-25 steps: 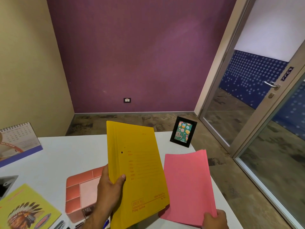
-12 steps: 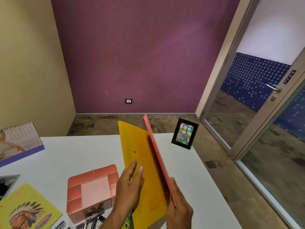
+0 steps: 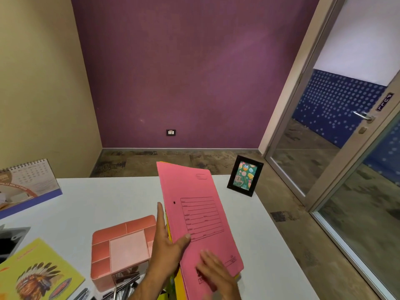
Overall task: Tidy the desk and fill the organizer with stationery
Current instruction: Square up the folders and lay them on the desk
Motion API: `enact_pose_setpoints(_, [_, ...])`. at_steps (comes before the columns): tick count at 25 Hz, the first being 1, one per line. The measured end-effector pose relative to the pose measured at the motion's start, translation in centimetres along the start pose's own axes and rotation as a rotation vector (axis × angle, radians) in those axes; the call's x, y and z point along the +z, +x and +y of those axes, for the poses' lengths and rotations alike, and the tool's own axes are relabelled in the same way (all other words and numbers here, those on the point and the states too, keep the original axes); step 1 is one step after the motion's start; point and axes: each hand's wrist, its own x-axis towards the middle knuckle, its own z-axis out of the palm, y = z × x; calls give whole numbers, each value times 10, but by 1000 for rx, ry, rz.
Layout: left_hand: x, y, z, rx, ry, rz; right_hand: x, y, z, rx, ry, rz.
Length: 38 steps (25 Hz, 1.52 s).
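Centre-bottom of frame: pink card file folder w/ printed form lines (image 3: 199, 224) held tilted above the white desk top (image 3: 104, 200), printed face toward camera. A yellow card folder (image 3: 178, 284) sits directly behind it, only its edge showing along the left and bottom. Left hand (image 3: 166, 245) grips the pair at the left edge: thumb curled over the pink face, fingers straight up along the folder edge. Right hand (image 3: 216, 276), motion-blurred, lies flat on the lower pink face, fingers relaxed, not curled round anything.

Lower left of centre: pink square multi-compartment desk organizer (image 3: 121, 247) on desk, just beside left hand; compartments look unfilled. Dark metal clips/pens (image 3: 124, 285) lie at its near side, detail unclear.

Left edge: spiral desk calendar (image 3: 28, 185); bottom left: yellow-green booklet w/ feathered-headdress print (image 3: 36, 276). Right of centre: black-framed greeting card (image 3: 245, 175) upright near desk's far corner.
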Motion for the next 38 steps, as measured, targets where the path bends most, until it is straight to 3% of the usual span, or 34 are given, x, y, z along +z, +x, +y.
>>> enact_pose_setpoints(2, [-1,0,-1,-22,-52,-49,-15,11,11,334,161,183])
enact_pose_setpoints(4, [-1,-2,2,-37,-84,-103,-35,28,28,639,173,273])
enact_pose_setpoints(6, [0,-6,4,-52,-91,-165,-58,43,49,804,275,295])
enact_pose_setpoints(7, [0,-7,4,-50,-82,-187,-68,48,58,834,442,316])
enact_pose_setpoints(9, [0,-10,7,-29,-34,-207,-86,52,68,804,755,331])
enact_pose_setpoints(12, [2,-7,9,-16,104,-150,-101,49,79,704,831,405])
enact_pose_setpoints(20, [13,11,4,-26,420,-100,-97,44,95,587,830,554])
enact_pose_setpoints(25, [10,23,-10,-62,568,-16,-86,36,97,646,750,562])
enact_pose_setpoints(31, [4,27,-22,-51,652,-38,-70,25,107,804,700,581])
enact_pose_setpoints(38, [8,32,-32,-66,741,-73,-61,20,115,884,586,496])
